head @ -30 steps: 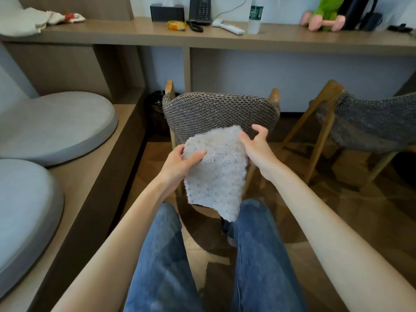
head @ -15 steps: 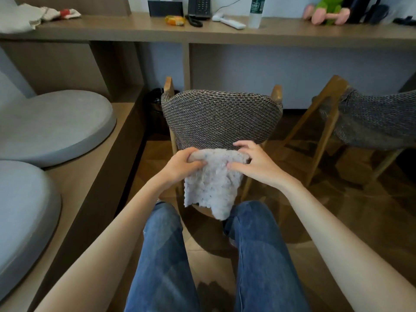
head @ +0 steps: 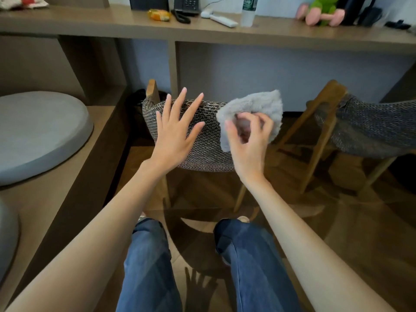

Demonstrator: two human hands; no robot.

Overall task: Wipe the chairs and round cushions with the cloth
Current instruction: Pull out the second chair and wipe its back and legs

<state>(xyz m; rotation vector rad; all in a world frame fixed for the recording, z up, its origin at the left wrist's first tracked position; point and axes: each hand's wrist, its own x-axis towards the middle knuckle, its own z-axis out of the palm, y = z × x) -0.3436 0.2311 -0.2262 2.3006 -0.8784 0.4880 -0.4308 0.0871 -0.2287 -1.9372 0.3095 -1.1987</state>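
Facing a woven chair (head: 202, 143) before a wooden desk (head: 270, 34): left hand (head: 174, 136) splayed, right hand (head: 247, 145) gripping cloth (head: 254, 104).

Desk (head: 90, 23) holds phone (head: 186, 4), bottle (head: 247, 12); plush toy (head: 324, 10) rightward.

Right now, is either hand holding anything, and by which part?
The right hand grips the grey cloth, bunched at its lower middle; blur hides the exact grip. The left hand, fingers spread before the chair back, holds nothing.
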